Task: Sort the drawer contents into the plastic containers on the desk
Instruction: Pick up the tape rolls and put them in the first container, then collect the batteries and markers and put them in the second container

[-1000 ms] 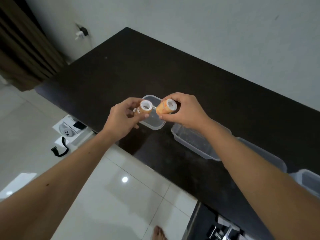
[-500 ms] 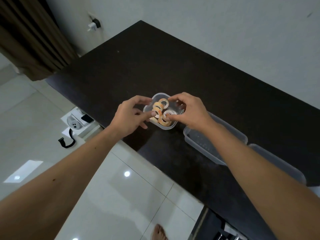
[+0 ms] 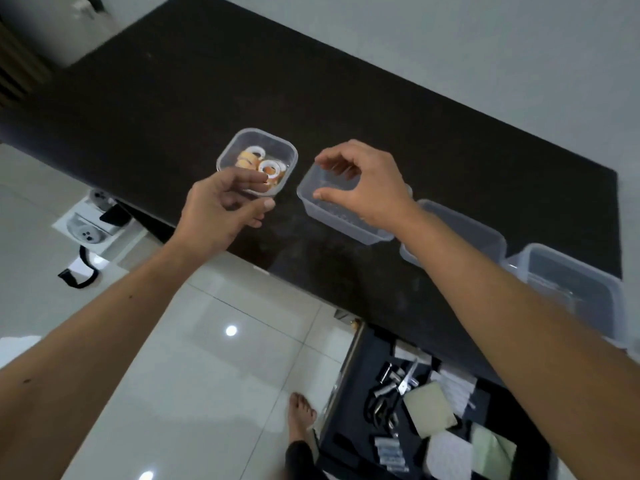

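Note:
Several orange tape rolls (image 3: 260, 163) lie in a small square clear container (image 3: 281, 144) on the dark desk (image 3: 311, 81). My left hand (image 3: 221, 207) hovers at that container's near edge, fingers loosely apart and empty. Above a rectangular clear container (image 3: 313, 206) to the right, my right hand (image 3: 363, 181) hangs with curled, spread fingers and holds nothing. Two more clear containers (image 3: 485, 230) (image 3: 571, 271) line the desk's front edge further right. The open drawer (image 3: 353, 420) at the bottom right holds scissors (image 3: 408, 375), paper pads (image 3: 427, 408) and small metal parts.
A white wall runs behind the desk. White boxes (image 3: 88, 225) and a black strap (image 3: 79, 275) lie on the tiled floor at left. My bare foot (image 3: 301, 415) stands by the drawer's left side.
Both hands put the tape rolls into the small square container and let go. They have drawn back empty, and the view has tilted down, showing the drawer.

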The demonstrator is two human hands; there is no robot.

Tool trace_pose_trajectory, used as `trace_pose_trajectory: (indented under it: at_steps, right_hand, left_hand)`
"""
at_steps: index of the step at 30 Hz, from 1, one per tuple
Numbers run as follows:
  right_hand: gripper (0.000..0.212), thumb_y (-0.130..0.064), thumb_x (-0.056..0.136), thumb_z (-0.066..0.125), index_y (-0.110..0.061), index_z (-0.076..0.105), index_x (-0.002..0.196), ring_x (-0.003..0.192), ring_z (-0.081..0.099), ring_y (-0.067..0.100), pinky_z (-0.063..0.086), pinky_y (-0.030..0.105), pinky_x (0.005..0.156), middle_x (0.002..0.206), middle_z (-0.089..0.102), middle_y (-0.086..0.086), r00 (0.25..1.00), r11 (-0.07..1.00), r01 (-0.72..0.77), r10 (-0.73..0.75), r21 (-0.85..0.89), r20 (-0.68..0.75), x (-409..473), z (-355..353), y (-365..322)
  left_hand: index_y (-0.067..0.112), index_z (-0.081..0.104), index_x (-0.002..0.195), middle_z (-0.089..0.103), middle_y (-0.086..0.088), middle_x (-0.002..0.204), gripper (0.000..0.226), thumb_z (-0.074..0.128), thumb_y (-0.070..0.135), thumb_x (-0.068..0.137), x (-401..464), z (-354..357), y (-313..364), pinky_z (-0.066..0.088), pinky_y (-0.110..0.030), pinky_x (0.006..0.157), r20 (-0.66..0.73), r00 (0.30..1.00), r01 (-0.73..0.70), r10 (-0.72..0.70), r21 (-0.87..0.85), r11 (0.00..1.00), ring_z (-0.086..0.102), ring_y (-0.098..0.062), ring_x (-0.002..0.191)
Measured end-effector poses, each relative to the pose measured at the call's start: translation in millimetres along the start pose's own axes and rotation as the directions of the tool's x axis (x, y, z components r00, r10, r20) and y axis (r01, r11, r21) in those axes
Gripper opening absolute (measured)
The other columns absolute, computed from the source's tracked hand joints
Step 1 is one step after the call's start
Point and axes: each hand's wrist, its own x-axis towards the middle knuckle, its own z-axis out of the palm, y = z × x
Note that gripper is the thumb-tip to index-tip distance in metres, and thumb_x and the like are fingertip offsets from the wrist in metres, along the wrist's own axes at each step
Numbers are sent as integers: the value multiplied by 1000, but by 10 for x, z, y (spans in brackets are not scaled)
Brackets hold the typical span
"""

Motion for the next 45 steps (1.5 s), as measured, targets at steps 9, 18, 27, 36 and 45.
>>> trace_pose_trajectory:
  at_steps: [9, 18, 27, 36, 45]
  right_hand:
    - [41, -28, 79, 91, -21, 75, 116, 93, 67, 6, 53, 18, 80, 105, 73, -7, 985, 991, -123, 129, 59, -116, -1711, -232, 75]
    - [35, -20, 77, 93, -20, 78, 109, 88, 69, 10, 54, 24, 80, 98, 73, -8, 940, 932, -319, 334, 171, -66, -3448, -103, 563]
    - [33, -18, 77, 93, -19, 81, 107, 86, 73, 9, 55, 16, 78, 99, 78, -8, 860, 837, -510, 499, 197, 106, -4460, 388, 1139]
    - [34, -32, 76, 93, -27, 82, 109, 98, 71, 8, 57, 33, 90, 108, 77, -12, 857, 909, -414, 373, 44, 355, -4421, 865, 1209]
    - [37, -26, 76, 93, -27, 77, 109, 82, 65, 7, 53, 26, 74, 97, 76, -11, 830, 921, -389, 361, -23, 425, -4339, 971, 1200]
  left_hand:
    - [33, 72, 113, 78, -1, 106, 33, 83, 28, 82, -1006, 772, -18, 64, -47, 86, 169, 985, -12, 20, -45, 999, 77, -20, 87]
    - [29, 74, 113, 78, 6, 107, 33, 86, 17, 84, -1879, 1825, -304, 61, -40, 96, 429, 900, 58, -73, 47, 997, 75, -16, 89]
    - [25, 66, 131, 67, 8, 129, 45, 80, 11, 91, -2197, 2507, -827, 50, -31, 113, 583, 806, -90, -98, 284, 955, 63, -7, 121]
    - [22, 51, 148, 44, -1, 149, 57, 69, 7, 97, -2134, 2737, -1081, 44, -39, 119, 526, 822, -83, -218, 490, 868, 52, -19, 135]
    - [23, 49, 149, 47, -1, 136, 61, 70, 1, 96, -2147, 2785, -1188, 56, -31, 100, 498, 837, -39, -226, 467, 883, 65, -15, 103]
